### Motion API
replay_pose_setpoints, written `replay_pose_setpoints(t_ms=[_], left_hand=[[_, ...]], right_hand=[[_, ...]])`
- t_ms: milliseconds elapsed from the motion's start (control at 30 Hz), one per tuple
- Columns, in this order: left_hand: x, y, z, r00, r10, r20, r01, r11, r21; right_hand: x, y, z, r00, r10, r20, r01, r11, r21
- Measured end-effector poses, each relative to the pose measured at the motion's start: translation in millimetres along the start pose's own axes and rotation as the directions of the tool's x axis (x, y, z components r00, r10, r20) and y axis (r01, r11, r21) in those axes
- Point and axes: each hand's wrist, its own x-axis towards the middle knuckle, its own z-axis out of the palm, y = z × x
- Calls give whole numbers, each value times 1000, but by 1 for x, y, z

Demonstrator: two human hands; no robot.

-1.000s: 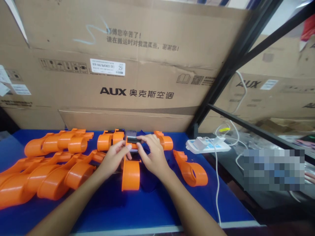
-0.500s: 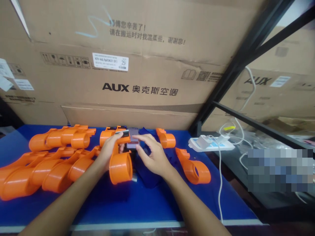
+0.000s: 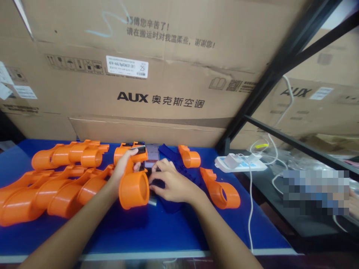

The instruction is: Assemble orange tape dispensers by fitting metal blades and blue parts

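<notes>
I'm seeing left hand (image 3: 122, 165) gripping shiny, round-ended orange plastic piece (image 3: 133, 189); right hand (image 3: 172, 184) sitting curled near flat phone (image 3: 152, 154), can't tell if pinching anything.

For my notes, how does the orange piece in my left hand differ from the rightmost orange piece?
The held piece is in your left hand; the rightmost piece lies on the blue table. The held piece carries a black strip; the rightmost piece shows none. Both are orange and curve into a ring.

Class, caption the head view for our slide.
Left hand holds an orange plastic ring-ended part, right hand near a lit rectangular phone.
</notes>
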Motion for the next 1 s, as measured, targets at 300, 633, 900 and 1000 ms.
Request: replay_pose_setpoints(t_ms=[300,633,900,1000], left_hand=[[5,2,-1,993,-119,-6,119,991,63],[15,-11,-6,999,-27,-25,32,975,221],[10,-16,-1,998,63,-12,-56,953,297],[10,-18,-2,997,77,3,-73,939,337]], right_hand=[[1,18,-3,967,197,-162,-221,965,-142],[-13,52,10,807,582,-98,-589,782,-202],[-6,46,8,751,658,-53,-644,712,-279],[-5,43,9,735,676,-43,-653,690,-313]])
